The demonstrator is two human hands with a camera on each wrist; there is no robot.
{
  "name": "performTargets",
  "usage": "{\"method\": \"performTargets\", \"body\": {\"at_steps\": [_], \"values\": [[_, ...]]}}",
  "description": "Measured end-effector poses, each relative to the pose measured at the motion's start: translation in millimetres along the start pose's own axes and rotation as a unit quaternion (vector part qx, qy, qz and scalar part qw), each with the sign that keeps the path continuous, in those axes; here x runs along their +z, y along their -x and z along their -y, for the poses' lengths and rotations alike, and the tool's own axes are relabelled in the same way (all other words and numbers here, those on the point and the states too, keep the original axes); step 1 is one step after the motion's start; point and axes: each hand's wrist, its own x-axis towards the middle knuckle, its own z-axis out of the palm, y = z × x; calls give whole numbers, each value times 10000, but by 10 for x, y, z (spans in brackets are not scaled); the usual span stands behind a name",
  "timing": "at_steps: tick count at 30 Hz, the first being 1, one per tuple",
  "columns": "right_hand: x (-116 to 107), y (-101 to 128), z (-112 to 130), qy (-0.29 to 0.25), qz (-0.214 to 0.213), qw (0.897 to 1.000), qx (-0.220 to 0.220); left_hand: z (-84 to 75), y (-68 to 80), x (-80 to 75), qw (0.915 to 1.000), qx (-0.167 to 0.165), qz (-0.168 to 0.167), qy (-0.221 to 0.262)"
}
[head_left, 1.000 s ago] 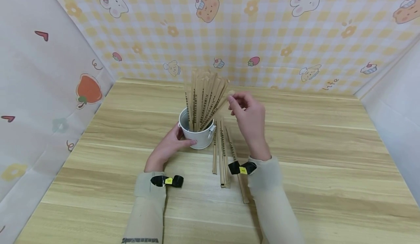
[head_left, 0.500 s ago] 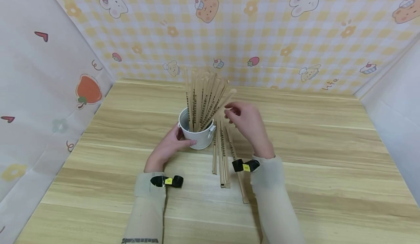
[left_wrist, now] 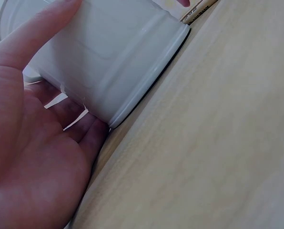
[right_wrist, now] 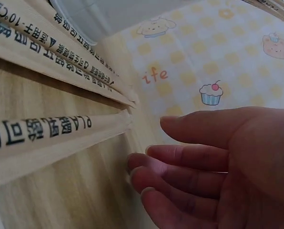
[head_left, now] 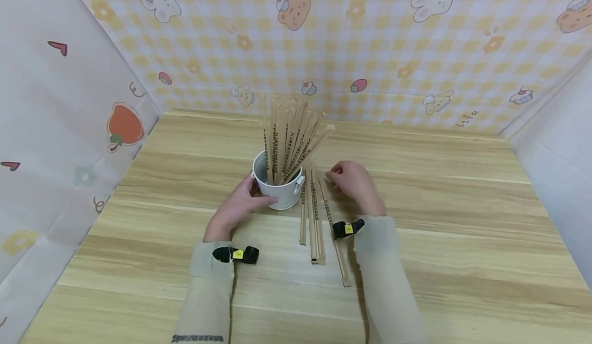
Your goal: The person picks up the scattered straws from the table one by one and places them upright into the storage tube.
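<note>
A small white metal bucket [head_left: 288, 198] stands on the wooden table, packed with several paper-wrapped straws [head_left: 283, 143] that fan out above its rim. My left hand [head_left: 237, 206] holds the bucket from the left, thumb across the front and fingers round the far side, as the left wrist view [left_wrist: 42, 138] also has it. To the right of the bucket lie several more wrapped straws [head_left: 315, 225] printed with dark lettering. My right hand [head_left: 355, 183], fingers loosely bent, hovers by the upper end of the rightmost loose straw [head_left: 341, 264]. In the right wrist view, a gap separates its fingertips from that straw [right_wrist: 56, 136].
Behind the table [head_left: 462, 205] hangs a yellow checked cloth [head_left: 351, 66] with cartoon prints, close to the straw tops. A white printed cloth [head_left: 46, 128] borders the left side and a pale wall [head_left: 559, 128] the right.
My right hand has let go of a straw leaning at the bucket's right rim and moved down and toward the loose straws. My left hand and the bucket have stayed put.
</note>
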Motion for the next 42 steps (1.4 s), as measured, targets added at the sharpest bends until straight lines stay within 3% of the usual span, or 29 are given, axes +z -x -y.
{"method": "performTargets", "body": {"at_steps": [12,18,23,28,33,38,42], "values": [[107,13,37,143,308,9990,300,-11,2,7,10000,-24,6,-33],[153,5,60,149,562,9981,201,-21,7,11,10000,-5,1,-50],[109,17,55,-123,698,9975,23,-21,7,10,10000,-1,2,-33],[-90,93,76,-959,741,9926,-58,-18,6,3,10000,7,14,-22],[-342,225,136,-1580,439,9862,-243,-21,2,2,10000,54,23,2],[-539,399,248,-1467,-44,9878,-528,-24,4,5,10000,40,-3,-39],[-650,557,366,-1317,-666,9856,-827,-26,6,10,10000,35,-6,-57]]}}
